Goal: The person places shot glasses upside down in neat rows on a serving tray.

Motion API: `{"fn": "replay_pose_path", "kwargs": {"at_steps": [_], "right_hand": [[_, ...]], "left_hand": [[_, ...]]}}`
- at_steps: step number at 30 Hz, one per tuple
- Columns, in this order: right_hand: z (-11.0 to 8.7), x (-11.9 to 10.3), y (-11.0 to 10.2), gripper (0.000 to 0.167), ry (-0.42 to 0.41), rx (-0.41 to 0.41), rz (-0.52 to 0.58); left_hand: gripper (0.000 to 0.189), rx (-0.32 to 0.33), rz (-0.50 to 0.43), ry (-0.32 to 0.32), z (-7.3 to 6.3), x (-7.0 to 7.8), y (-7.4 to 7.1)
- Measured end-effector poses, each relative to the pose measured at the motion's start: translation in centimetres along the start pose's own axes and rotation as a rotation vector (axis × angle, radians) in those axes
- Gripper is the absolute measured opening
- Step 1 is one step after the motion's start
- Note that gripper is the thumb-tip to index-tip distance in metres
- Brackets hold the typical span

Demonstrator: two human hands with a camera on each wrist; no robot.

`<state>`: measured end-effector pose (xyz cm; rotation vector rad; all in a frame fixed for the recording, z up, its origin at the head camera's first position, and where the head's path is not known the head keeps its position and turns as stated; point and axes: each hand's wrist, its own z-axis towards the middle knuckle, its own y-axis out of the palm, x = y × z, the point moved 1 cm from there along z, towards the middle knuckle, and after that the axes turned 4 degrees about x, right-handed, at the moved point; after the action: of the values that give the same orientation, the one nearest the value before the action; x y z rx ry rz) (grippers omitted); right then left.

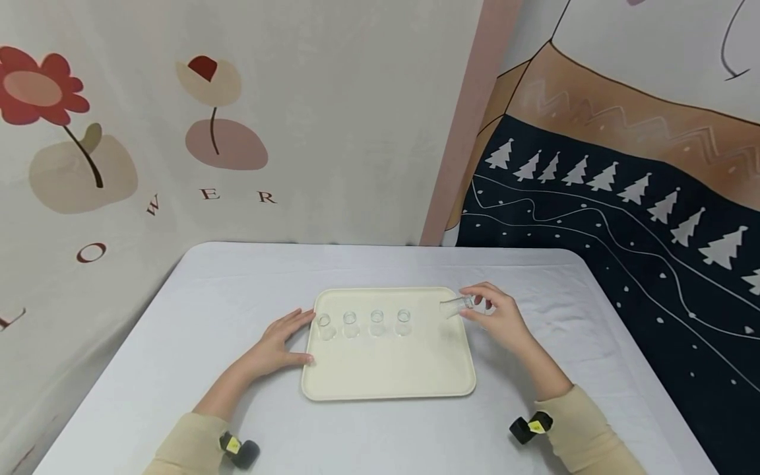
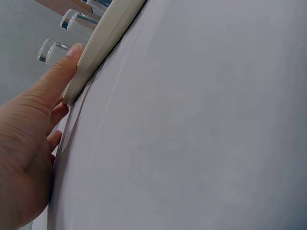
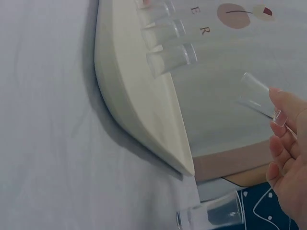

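Note:
My right hand [image 1: 495, 316] pinches a clear shot glass [image 1: 454, 307] by its narrow end between thumb and fingertips. The glass is tilted almost onto its side above the tray's back right corner, its wider end pointing left. Several similar shot glasses [image 1: 377, 323] stand in a row on the cream tray [image 1: 388, 369], narrow thick ends up. Against the tray's left rim lies my left hand [image 1: 276, 346], fingers and thumb extended and spread along it. In the left wrist view the thumb [image 2: 60, 72] touches the rim, close to the leftmost glasses.
Another clear glass [image 3: 211, 214] stands beyond the tray's right end, seen low in the right wrist view. A white cloth [image 1: 368, 435] covers the table. Behind it hang a flower-printed curtain [image 1: 344, 132] and a dark cloth [image 1: 546, 224] with white trees.

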<state>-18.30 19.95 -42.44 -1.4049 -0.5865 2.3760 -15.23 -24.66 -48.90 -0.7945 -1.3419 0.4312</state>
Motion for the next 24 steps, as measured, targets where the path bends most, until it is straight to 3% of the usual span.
{"fn": "replay_pose_path", "kwargs": {"at_steps": [7,16,19,24], "right_hand": [[-0.1,-0.2,1.9,0.034,0.041,-0.017,0.052],[-0.2,0.2,4.6,0.034,-0.018,-0.013,0.151],[-0.2,-0.9,4.9,0.033,-0.034,-0.017,0.164],[-0.4,-2.5,5.0,0.031,0.025,-0.049,0.155]], "left_hand": [[0.098,0.002,-0.005,0.000,0.0,0.0,0.0],[0.097,0.002,-0.005,0.008,0.1,-0.1,0.0],[0.098,0.000,-0.011,0.003,0.1,-0.1,0.0],[0.098,0.001,-0.005,0.003,0.1,-0.1,0.0]]}}
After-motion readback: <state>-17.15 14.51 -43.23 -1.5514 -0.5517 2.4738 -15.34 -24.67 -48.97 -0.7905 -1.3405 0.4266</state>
